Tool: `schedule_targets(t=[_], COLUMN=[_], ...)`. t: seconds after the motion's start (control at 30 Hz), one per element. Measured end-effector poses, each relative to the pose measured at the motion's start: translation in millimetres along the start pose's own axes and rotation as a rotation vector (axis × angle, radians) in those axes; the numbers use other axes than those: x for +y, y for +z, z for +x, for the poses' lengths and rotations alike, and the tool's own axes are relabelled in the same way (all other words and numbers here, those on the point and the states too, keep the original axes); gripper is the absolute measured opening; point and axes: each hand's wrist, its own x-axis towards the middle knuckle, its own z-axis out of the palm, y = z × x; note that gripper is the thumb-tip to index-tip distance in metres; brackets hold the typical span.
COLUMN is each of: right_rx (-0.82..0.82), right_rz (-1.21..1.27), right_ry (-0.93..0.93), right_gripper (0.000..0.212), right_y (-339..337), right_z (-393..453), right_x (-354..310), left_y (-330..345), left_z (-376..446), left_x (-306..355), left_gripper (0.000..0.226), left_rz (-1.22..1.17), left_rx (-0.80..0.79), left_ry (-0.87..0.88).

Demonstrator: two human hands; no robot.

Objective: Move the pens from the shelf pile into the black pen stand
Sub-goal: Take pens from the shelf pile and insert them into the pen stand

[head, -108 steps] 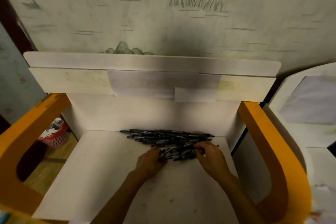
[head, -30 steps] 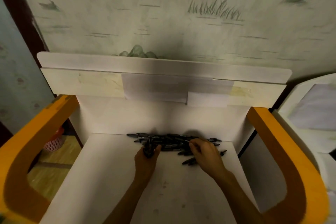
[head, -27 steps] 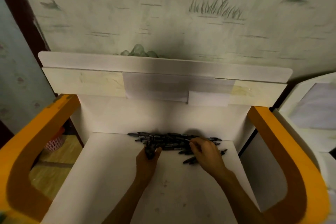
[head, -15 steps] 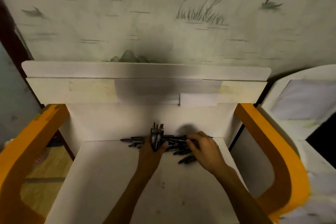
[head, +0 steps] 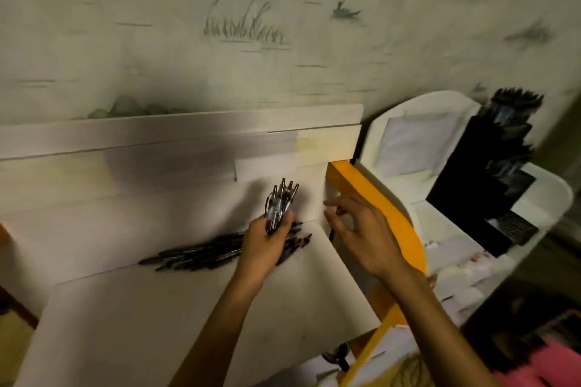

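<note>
A pile of dark pens (head: 201, 256) lies on the white shelf (head: 188, 317) against its back panel. My left hand (head: 267, 242) grips a bundle of pens (head: 279, 203) upright, tips pointing up, just above the pile's right end. My right hand (head: 358, 229) hovers to the right of it near the shelf's edge, fingers spread and loose; whether it holds a pen I cannot tell. The tiered black pen stand (head: 481, 185) stands on the white unit at the right, with several pens in its upper tiers.
An orange curved side panel (head: 377, 207) rises between the shelf and the white unit (head: 456, 245) that bears the stand. A painted wall is behind. Something pink (head: 540, 367) shows at the lower right.
The view has swung right, bringing the pen stand into sight. My left hand has lifted its pen bundle higher off the pile. My right hand has left the pile and moved right.
</note>
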Motion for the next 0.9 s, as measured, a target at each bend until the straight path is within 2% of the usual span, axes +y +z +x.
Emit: schedule_targets(t=[0.07,0.17,0.33,0.53,0.7,0.9], right_rx=[0.037,0.084,0.126,0.145,0.125,0.097], right_rz=[-0.014,-0.025,-0.032,-0.024,-0.068,-0.093], right_ry=[0.000,0.036,0.111,0.120,0.127,0.182], right_gripper=[0.026,0.025,0.030,0.025,0.024,0.027], right_y=[-27,-63,-116,-182,-228,-268], right_z=[-10,-29,-69,-121,-154,-173], right_x=[12,38,95,165,225,282], left_y=[21,53,118,217,298,379], left_z=[-8,-24,-57,-103,-126,-128], left_x=[12,28,54,70,79,76], left_gripper=[0.019,0.021,0.016,0.025,0.022,0.018], left_rz=[-0.008,-0.138,-0.271,-0.256,-0.222,-0.153], left_rx=[-0.053,-0.194,-0.292,-0.208,-0.120,-0.143], left_ry=[-0.043,-0.082,-0.032,0.031,0.003,-0.047])
